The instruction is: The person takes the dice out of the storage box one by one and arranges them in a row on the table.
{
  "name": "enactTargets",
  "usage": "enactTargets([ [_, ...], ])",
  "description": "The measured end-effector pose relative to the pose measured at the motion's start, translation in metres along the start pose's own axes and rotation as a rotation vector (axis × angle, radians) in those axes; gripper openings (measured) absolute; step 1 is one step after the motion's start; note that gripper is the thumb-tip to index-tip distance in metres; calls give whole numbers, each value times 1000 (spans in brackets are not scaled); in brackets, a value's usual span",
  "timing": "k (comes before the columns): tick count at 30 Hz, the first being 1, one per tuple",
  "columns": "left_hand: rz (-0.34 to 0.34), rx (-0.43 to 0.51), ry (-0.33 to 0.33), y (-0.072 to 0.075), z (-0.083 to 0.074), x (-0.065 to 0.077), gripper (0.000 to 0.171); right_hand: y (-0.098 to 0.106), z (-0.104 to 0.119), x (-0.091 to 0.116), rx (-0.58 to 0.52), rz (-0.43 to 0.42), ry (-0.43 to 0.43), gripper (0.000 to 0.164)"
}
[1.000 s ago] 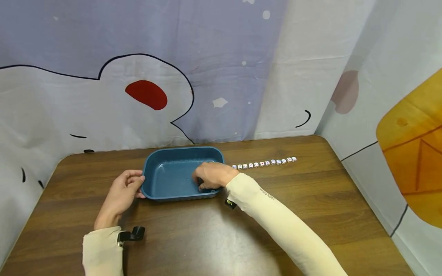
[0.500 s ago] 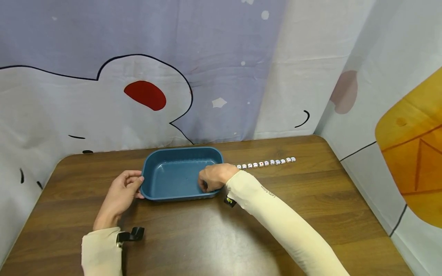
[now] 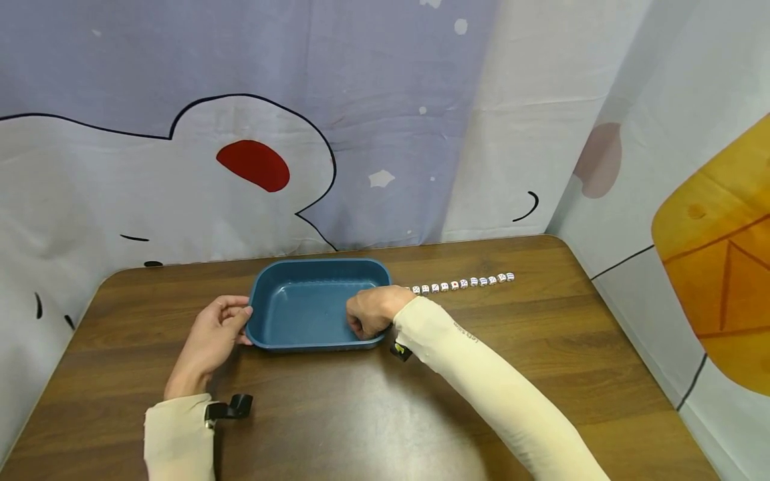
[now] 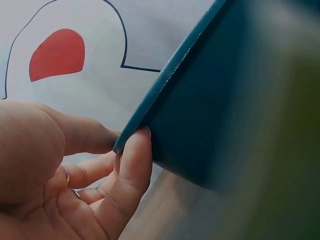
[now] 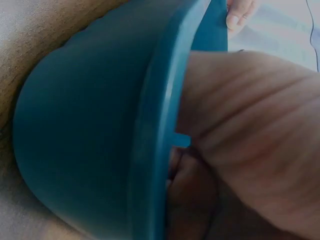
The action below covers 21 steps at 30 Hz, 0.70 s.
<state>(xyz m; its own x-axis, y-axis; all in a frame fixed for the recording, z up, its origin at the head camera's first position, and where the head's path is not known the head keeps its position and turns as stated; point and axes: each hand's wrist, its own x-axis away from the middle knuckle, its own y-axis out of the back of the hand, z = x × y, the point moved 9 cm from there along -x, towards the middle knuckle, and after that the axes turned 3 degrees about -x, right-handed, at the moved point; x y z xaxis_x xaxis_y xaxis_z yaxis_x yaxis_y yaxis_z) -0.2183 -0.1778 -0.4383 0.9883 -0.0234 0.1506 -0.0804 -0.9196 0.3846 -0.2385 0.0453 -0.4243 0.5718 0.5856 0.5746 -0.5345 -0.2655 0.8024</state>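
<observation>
A blue-green plastic basin (image 3: pixel 301 314) with rounded corners stands on the table. My left hand (image 3: pixel 210 341) pinches its left rim between thumb and finger, seen close in the left wrist view, where the basin wall (image 4: pixel 195 115) slants upward. Down inside the basin at its right front corner is my right hand (image 3: pixel 371 310), with bent fingers (image 5: pixel 192 185) partly behind the wall in the right wrist view. Its fingertips are hidden, so I cannot tell what they hold. A row of small white dice (image 3: pixel 454 285) lies to the right of the basin, its left end close behind my right wrist.
The brown wooden table (image 3: pixel 313 414) reaches back to a printed cloth (image 3: pixel 385 133) that hangs along its far edge. Another cloth (image 3: pixel 650 294) hangs at the right. A black wrist mount (image 3: pixel 231 407) sticks out from the left sleeve.
My right hand has shifted slightly right and toward the front corner of the basin, covering a die seen there one second ago. The left hand keeps its grip on the rim.
</observation>
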Motion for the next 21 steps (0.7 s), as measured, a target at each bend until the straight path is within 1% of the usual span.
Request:
enactTargets([
  [3,1,4,-2,0,0,0,42,1,-1,0,-44,-12,11,20],
  [7,1,-5,-2,0,0,-1,42,4,-1,0,-114,-44,72,16],
  [12,-3,-2,-11,1,1,0,41,11,-2,4,-156,-147,152,12],
  [21,1,0,3,2,2,3,41,22,-7,22,-243,-308,273,16],
])
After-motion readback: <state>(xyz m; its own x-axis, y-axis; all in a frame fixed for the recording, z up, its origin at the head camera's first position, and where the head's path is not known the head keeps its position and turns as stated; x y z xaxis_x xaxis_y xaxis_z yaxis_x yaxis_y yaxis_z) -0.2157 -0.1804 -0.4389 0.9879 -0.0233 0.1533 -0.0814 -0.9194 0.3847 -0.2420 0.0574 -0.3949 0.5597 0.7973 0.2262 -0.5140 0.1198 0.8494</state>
